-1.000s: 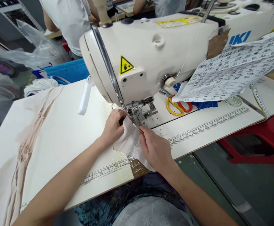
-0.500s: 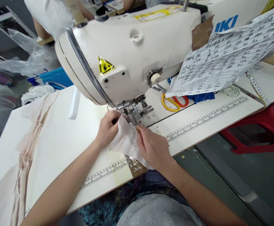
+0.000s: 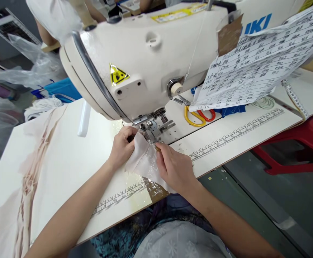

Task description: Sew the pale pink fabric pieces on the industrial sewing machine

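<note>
Both hands (image 3: 122,147) (image 3: 175,167) at cloth (image 3: 142,156), "KI" lettering (image 3: 256,25) beyond

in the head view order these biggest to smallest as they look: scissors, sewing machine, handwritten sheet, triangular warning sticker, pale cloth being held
1. sewing machine
2. handwritten sheet
3. pale cloth, partly covered
4. scissors (partly hidden) and triangular warning sticker: too close to rank

A soft, pale pink cloth (image 3: 145,162) with a slanted line spreads over the bench (image 3: 65,161), between the left fingers (image 3: 130,131) pinching its edge and the right fingers (image 3: 162,148). A thin, shiny tool (image 3: 151,142) pokes out of the right fingers.
</note>
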Available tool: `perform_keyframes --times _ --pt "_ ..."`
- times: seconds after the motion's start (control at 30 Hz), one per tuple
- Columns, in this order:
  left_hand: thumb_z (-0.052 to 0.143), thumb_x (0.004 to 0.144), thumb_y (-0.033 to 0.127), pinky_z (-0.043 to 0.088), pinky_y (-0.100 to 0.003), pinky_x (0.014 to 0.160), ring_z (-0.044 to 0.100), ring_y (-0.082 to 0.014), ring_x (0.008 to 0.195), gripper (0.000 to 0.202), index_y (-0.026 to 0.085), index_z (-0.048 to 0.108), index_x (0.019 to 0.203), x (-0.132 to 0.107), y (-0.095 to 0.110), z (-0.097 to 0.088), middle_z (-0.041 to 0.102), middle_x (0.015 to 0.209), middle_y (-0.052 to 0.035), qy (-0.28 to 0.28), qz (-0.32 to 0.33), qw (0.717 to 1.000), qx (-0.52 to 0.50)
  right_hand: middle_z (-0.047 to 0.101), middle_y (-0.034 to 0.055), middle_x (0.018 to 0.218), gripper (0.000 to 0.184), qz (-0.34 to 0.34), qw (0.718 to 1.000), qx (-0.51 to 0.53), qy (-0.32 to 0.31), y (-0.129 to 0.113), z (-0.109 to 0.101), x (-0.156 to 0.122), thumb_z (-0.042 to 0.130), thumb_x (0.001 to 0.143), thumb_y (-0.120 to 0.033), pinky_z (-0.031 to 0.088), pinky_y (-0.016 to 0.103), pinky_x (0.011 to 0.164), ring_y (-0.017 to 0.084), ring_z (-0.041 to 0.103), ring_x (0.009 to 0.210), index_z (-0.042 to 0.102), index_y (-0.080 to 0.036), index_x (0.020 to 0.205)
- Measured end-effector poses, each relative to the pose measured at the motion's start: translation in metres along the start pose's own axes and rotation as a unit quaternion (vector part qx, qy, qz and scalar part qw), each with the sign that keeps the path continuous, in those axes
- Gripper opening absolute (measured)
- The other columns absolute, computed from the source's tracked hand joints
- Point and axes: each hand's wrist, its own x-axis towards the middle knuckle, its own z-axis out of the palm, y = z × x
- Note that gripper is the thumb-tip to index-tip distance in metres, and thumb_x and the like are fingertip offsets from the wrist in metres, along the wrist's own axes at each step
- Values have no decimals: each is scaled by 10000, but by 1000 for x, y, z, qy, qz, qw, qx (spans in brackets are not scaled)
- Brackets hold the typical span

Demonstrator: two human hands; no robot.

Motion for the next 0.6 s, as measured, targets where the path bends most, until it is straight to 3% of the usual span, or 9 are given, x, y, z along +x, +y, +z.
perform_keyframes --times 0.3,0.6 --pt "590 901 341 499 -354 791 622 -196 870 198 219 607 746 -1 -2 1 688 876 -38 4 22 999 23 783 55 933 277 2 1000 -16 -9 -1 2 0 418 1010 -182 426 289 510 168 738 726 626 -131 1185" --pt "557 892 277 478 -382 773 584 -212 841 60 227 585 873 2 -4 5 662 886 -48 0 101 984 144 784 59 995 271 8 998 -41 -44 -3 1 1 429 1028 -217 437 290 525 161 738 743 618 -148 1208"
